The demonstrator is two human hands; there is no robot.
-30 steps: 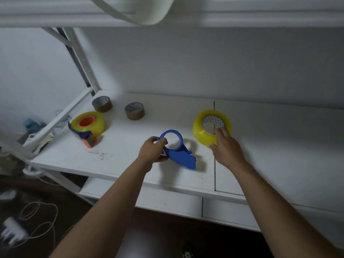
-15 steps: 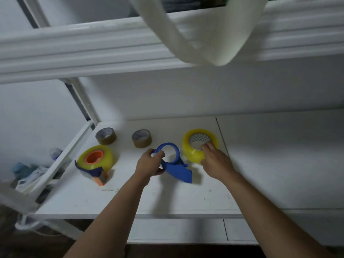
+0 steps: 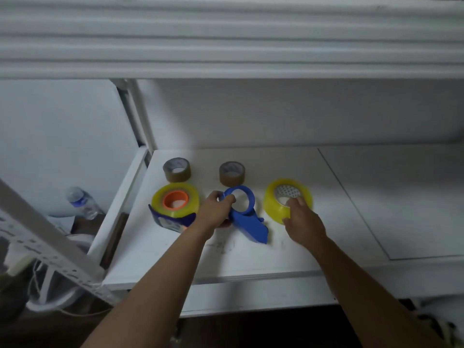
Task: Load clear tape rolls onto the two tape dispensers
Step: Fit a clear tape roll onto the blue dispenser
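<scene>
An empty blue tape dispenser lies on the white shelf, and my left hand grips the left side of its ring. Just to the right, a yellowish clear tape roll lies on the shelf; my right hand holds its near edge, fingers reaching into the core. At the left sits a second dispenser, dark blue with an orange hub, with a clear tape roll loaded on it.
Two brown tape rolls stand behind the dispensers. An upper shelf hangs overhead. A metal rack post and a plastic bottle are at the left.
The view has shifted, so the shelf sits lower and the overhead strip is out of sight. Both hands keep their hold; the roll has settled from tilted to flatter on the shelf.
</scene>
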